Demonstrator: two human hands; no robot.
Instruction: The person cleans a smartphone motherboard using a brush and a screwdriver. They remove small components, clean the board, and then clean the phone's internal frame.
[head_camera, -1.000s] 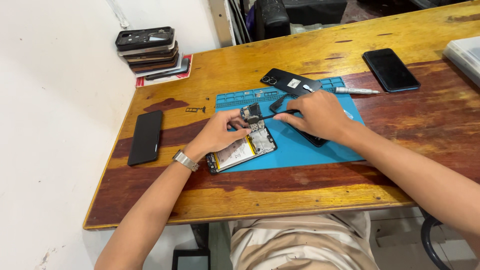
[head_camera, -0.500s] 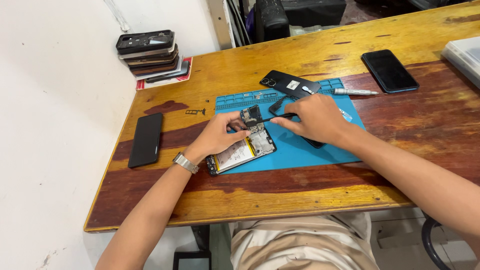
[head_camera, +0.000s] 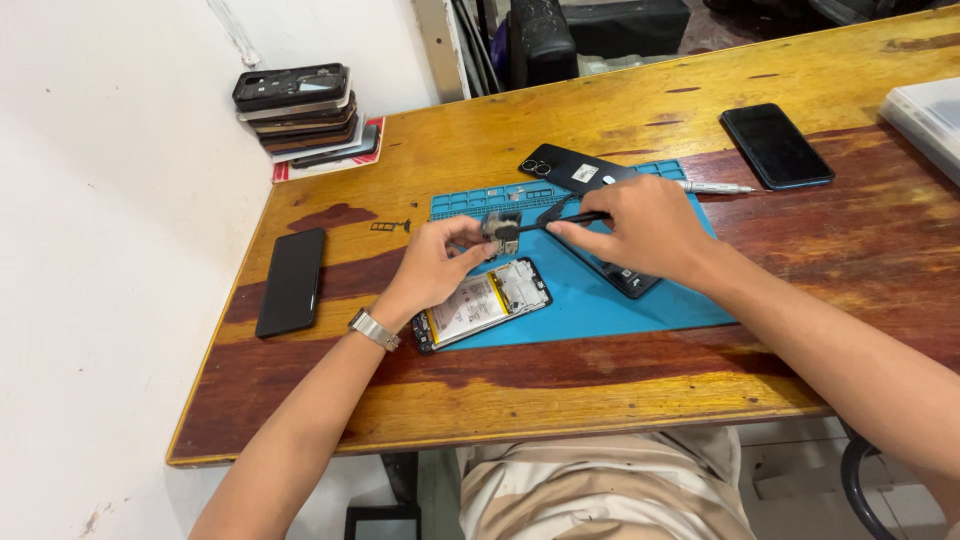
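Glossy varnished wooden table (head_camera: 640, 130), matt blue rubbery mat (head_camera: 640, 310), metal wristwatch (head_camera: 374, 329)

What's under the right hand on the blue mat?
A dark phone frame lies on the mat, its lower end sticking out below the right hand. The hand covers its upper part, so that cannot be seen.

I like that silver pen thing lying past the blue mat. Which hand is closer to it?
Right. The right hand is just in front of the silver screwdriver, holding a thin black tool. The left hand is farther away, pinching a small grey part.
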